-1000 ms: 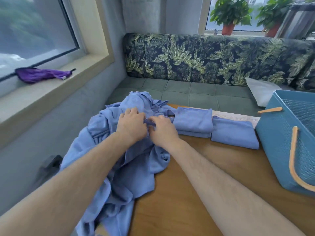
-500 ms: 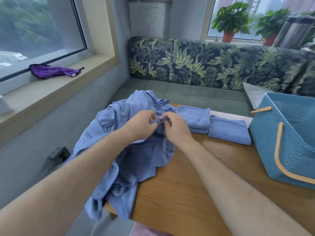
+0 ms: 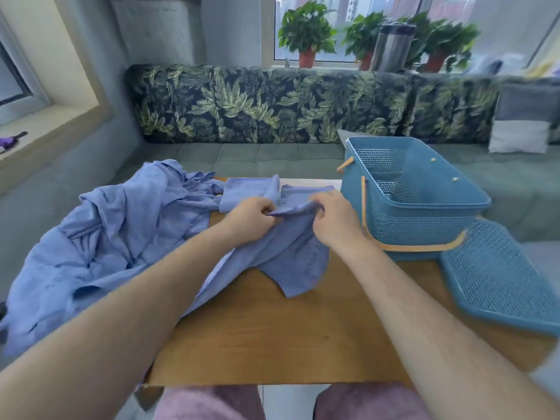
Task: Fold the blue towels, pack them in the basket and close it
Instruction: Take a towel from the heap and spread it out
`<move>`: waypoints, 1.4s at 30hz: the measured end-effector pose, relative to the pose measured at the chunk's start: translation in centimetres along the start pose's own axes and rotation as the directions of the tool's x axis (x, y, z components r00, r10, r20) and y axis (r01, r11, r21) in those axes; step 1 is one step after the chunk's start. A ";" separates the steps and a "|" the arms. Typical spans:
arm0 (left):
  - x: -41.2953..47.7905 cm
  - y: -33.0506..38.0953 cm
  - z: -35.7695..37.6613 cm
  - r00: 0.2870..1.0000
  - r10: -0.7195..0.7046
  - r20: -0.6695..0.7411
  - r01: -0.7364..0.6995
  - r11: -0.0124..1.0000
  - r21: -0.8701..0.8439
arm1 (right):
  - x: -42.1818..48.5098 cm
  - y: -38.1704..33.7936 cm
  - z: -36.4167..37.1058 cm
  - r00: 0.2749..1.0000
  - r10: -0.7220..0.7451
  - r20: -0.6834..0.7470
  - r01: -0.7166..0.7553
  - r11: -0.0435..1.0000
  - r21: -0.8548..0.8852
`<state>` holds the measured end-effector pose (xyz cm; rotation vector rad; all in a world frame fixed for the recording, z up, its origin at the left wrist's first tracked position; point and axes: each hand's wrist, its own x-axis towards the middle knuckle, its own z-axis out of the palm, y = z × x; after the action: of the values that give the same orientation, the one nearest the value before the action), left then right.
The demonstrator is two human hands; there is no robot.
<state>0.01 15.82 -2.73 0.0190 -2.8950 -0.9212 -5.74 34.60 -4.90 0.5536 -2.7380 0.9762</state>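
Observation:
A blue towel (image 3: 291, 256) hangs unfolded above the wooden table (image 3: 272, 328). My left hand (image 3: 251, 218) and my right hand (image 3: 333, 219) each pinch its top edge, close together. A heap of crumpled blue towels (image 3: 115, 231) lies at the table's left and spills over its edge. Two folded blue towels (image 3: 251, 190) sit side by side behind my hands, the right one partly hidden. The open blue basket (image 3: 472, 201) with tan handles stands at the right, and I see nothing inside it. Its blue lid (image 3: 497, 280) lies flat in front of it.
A bench with leaf-print back cushions (image 3: 272, 104) runs behind the table. A grey pillow (image 3: 524, 125) leans at the far right. Potted plants (image 3: 306, 34) stand on the back sill. Bare wood shows at the table's front.
My hands have lifted one towel out of the heap and carried it right, over the table's middle. The view has swung right, bringing the whole basket and its lid into sight.

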 end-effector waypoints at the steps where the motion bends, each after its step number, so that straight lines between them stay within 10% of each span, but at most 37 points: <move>1: 0.2 0.7 0.9 1.000 0.016 0.009 -0.016 1.000 -0.024 | -0.8 0.6 -0.6 0.998 -0.048 0.032 0.052 0.990 -0.131; 6: 0.0 2.8 3.6 0.992 0.082 0.092 -0.079 0.996 -0.035 | -2.2 1.3 -1.7 0.935 -0.251 0.250 0.317 0.909 -0.271; 13: -1.9 -1.5 3.5 0.983 -0.065 0.174 0.046 0.993 0.109 | -2.5 3.7 -3.3 0.995 0.050 0.085 -0.016 0.932 -0.363; 20: -2.1 -0.2 2.1 0.993 0.045 0.113 -0.048 0.998 0.026 | -3.7 -0.6 -0.9 0.915 -0.304 0.266 0.352 0.923 -0.156; 27: -3.7 -4.2 1.0 0.983 -0.090 0.158 0.073 0.991 0.112 | -2.8 2.6 -3.4 0.980 -0.024 0.196 0.107 0.898 -0.427; 33: -3.3 -0.1 1.2 0.991 0.043 0.125 -0.045 0.999 0.007 | -4.6 -2.3 -0.1 0.896 -0.344 0.280 0.404 0.894 -0.194; 42: -5.1 -2.6 1.2 0.978 -0.064 0.196 0.069 0.998 -0.016 | -5.3 2.6 -2.2 0.976 -0.102 0.193 0.134 0.977 -0.163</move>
<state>4.91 14.67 -5.71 0.0248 -3.0811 -1.0213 -1.86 39.35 -6.19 0.8010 -2.8733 0.6787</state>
